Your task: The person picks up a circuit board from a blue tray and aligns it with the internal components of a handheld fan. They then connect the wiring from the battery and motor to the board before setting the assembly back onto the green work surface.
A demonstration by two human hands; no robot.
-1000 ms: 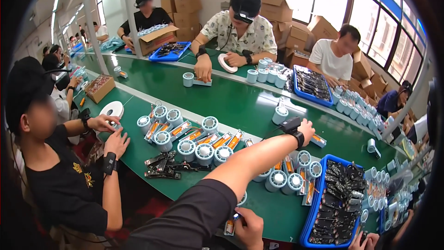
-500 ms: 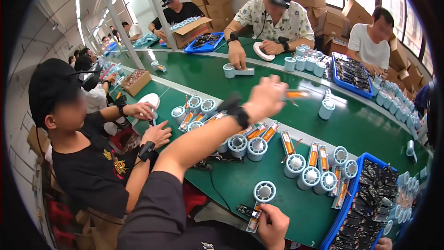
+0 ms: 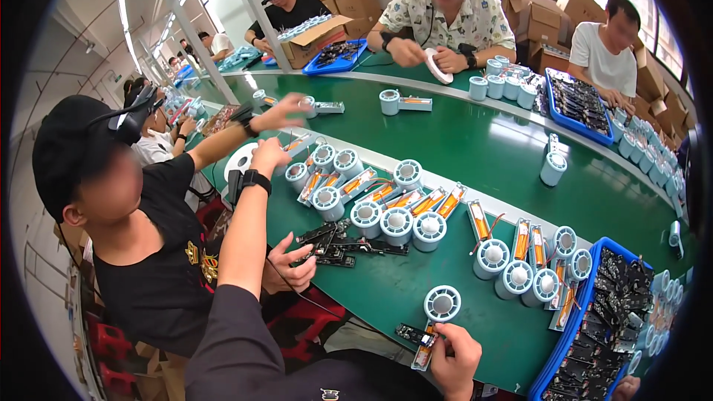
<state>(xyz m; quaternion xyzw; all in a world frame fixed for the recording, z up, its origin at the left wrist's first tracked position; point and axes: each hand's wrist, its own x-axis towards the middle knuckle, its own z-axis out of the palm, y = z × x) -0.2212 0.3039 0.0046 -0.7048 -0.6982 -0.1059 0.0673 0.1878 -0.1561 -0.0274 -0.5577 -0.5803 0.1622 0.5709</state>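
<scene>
My left hand (image 3: 269,154) reaches out at the far left of the table, its fingers closed on a pale fan handle (image 3: 298,144); the rest of that part is hidden. Near the front edge, my right hand (image 3: 454,360) pinches a light-blue handheld fan (image 3: 443,303) whose open handle shows an orange battery. A small black circuit board (image 3: 416,334) lies across that handle at my fingertips. Between my hands stand several similar fans (image 3: 396,224) with open handles and orange batteries. Black circuit boards (image 3: 338,243) lie in a loose pile beside them.
A blue tray (image 3: 575,301) of black boards stands at the right. Beyond the table edge runs a green belt (image 3: 475,134) carrying a few fans. At left, a co-worker's hands (image 3: 290,263) are close to my left forearm, near a white roll (image 3: 241,163). Other people sit opposite.
My left hand has swung from over the belt to the far left. The neighbour's hands have parted, one toward the belt. The person opposite has let go of a fan on the belt.
</scene>
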